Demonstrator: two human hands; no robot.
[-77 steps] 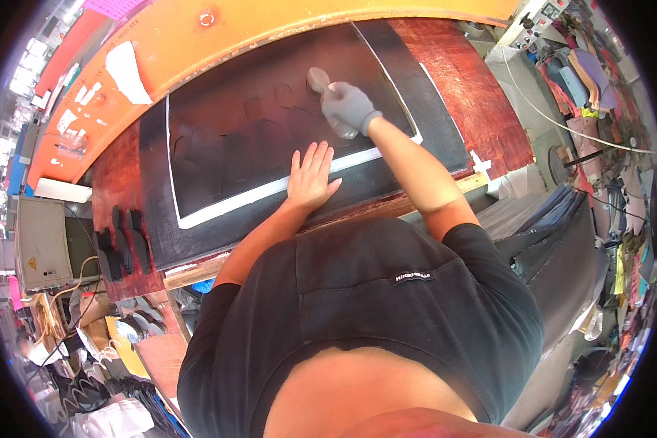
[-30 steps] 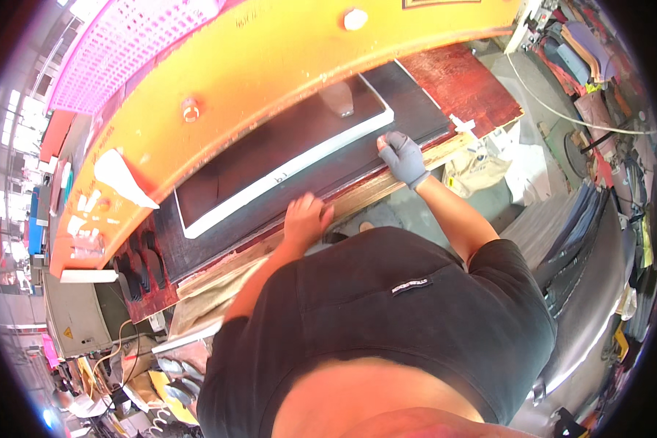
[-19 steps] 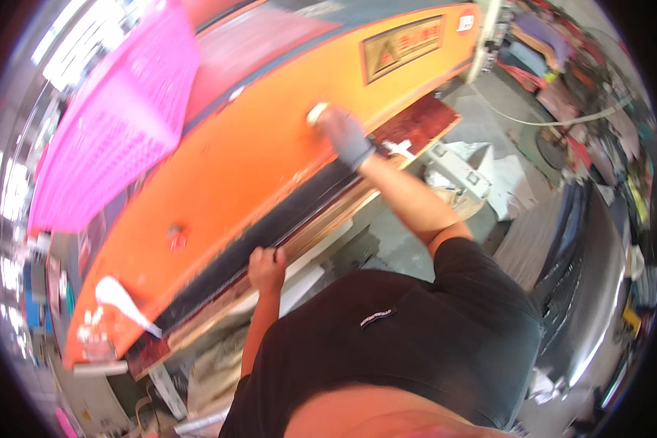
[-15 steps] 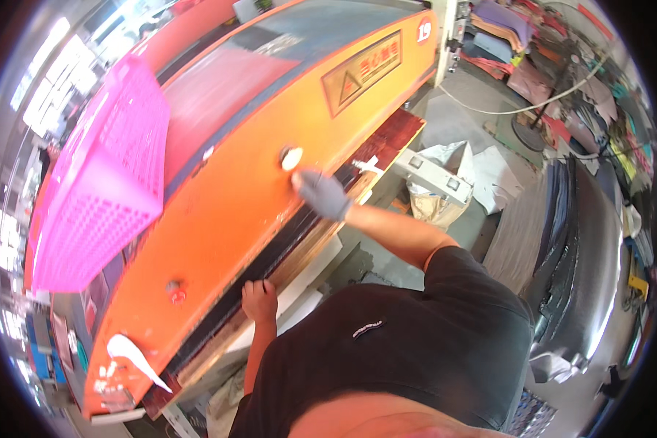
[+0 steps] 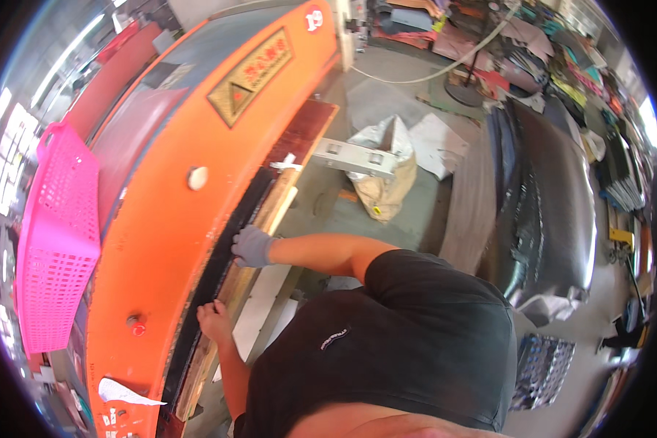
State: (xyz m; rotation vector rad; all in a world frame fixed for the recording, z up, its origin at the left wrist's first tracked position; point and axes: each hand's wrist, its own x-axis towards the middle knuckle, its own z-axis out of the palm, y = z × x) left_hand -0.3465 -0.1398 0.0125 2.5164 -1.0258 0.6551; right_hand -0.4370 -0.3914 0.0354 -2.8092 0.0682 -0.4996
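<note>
Two hands are being shown side by side in the head view, both being set along the front of the orange machine [image 5: 164, 230]. The gloved right hand [image 5: 252, 247] is being curled over the near edge of the black pad [image 5: 253, 205], perhaps so that its position can be felt or steadied. The bare left hand [image 5: 213, 320] is being placed nearer the body, at the same edge, its fingers being bent inward. Whether either set of fingers is being pinched on the pad or merely laid against it cannot be told. Only a narrow strip of the pad is being shown, between the machine and the wooden edge [image 5: 236, 286]; the rest is being hidden beneath the orange front. Both hands are being placed outside that front, probably because little room is being left under it. White tape [image 5: 286, 162] is being borne near the far end of the wood, possibly as a marker. A round pale knob [image 5: 197, 178] and a red button [image 5: 139, 330] are being left untouched, apparently being mounted there for easy reach.
</note>
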